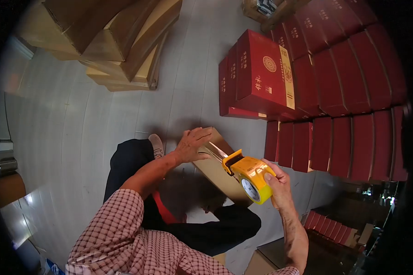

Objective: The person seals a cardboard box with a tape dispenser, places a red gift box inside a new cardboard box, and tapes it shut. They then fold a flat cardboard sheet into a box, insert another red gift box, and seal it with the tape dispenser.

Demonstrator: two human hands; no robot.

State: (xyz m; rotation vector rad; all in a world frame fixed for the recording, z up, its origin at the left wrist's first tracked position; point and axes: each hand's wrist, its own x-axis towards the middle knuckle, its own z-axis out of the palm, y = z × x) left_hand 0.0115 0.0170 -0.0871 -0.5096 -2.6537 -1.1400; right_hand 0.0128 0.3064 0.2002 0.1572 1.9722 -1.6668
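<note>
A brown cardboard box point(219, 175) stands on the floor between my legs. My left hand point(193, 145) lies with fingers outstretched on the box's far left end. My right hand point(280, 185) grips an orange tape dispenser point(247, 167) that carries a roll of yellow-green tape point(260, 191). A shiny strip of tape point(217, 151) runs from the dispenser's front toward my left hand, along the top of the box.
Red printed gift boxes point(266, 68) are stacked at the right, in several rows. Large flat cartons point(119, 55) are piled at the upper left. Grey plank floor point(188, 59) lies between the piles. At the lower right are more small red boxes point(330, 228) and a carton point(261, 263).
</note>
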